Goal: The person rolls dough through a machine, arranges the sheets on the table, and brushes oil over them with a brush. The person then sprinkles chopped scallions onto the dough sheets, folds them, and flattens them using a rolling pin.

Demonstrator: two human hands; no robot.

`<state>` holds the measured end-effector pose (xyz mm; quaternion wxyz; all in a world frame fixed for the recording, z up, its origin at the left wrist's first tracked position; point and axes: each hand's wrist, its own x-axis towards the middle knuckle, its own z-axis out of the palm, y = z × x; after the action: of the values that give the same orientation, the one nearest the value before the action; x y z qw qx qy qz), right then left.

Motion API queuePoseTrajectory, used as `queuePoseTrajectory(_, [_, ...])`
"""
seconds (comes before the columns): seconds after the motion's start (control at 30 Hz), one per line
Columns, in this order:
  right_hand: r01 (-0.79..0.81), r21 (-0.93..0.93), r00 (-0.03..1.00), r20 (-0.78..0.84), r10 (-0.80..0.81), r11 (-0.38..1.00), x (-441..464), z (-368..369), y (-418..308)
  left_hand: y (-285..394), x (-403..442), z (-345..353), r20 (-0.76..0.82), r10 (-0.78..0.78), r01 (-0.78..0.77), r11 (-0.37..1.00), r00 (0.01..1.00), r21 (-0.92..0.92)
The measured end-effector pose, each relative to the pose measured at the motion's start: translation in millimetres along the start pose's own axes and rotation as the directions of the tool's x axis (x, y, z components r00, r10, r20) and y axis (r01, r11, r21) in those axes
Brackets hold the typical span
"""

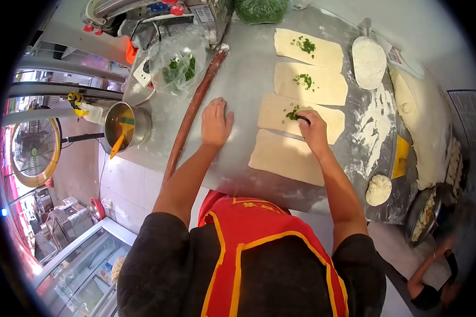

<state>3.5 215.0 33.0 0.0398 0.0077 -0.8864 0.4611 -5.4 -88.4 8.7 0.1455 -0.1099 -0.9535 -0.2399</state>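
Red apron (254, 222) in front of me, I pinch chopped green onion (291, 114) with my right hand (313, 127) over the third dough sheet (273, 109) from the top. My left hand (217, 124) lies open, palm down, on the table (240, 74) near the rolling pin (198, 95).

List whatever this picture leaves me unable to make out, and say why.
All in the head view:
- How much chopped scallion the right hand holds: its own fingers cover it.
- The near end of the rolling pin: hidden by the left forearm.
- The top of the bag of greens: cut off by the upper edge.
- The wording on the machine label: too small.
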Motion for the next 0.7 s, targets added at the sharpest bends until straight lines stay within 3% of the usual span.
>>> queuePoseTrajectory(0.07, [-0.126,0.066,0.99,-0.054,0.13,0.99,-2.6,3.8,8.2,-0.9,-0.7,0.7,-0.001,-0.001,0.001,1.0,1.0,0.001])
queuePoseTrajectory(0.17, [-0.442,0.263,0.895,0.059,0.442,0.858,3.1,-7.1,11.0,-0.4,0.2,-0.1,-0.018,0.009,-0.009,1.0,1.0,0.004])
queuePoseTrajectory(0.2, [-0.444,0.325,0.892,0.077,0.445,0.835,0.8,-9.3,8.0,-0.6,-0.1,0.2,-0.018,0.014,-0.014,1.0,1.0,0.011])
queuePoseTrajectory(0.33, [-0.33,0.289,0.942,0.158,0.296,0.898,-35.8,-4.7,-23.8,-3.1,-1.4,3.1,-0.024,0.024,-0.023,0.999,0.999,0.022])
queuePoseTrajectory(0.43, [-0.027,0.056,0.989,0.144,0.019,0.998,-67.3,11.5,-38.0,-2.8,-1.5,1.9,-0.018,0.018,-0.017,1.0,1.0,0.019])
queuePoseTrajectory(0.6, [0.116,-0.174,0.964,0.258,-0.069,0.978,-92.7,-0.2,-48.8,-2.0,-1.1,1.3,-0.005,-0.003,0.003,1.0,1.0,0.01])
queuePoseTrajectory(0.7, [0.111,-0.086,0.992,0.068,-0.105,0.99,-105.0,-17.4,-43.4,-1.8,-2.1,1.2,-0.006,-0.004,0.004,1.0,1.0,0.006])
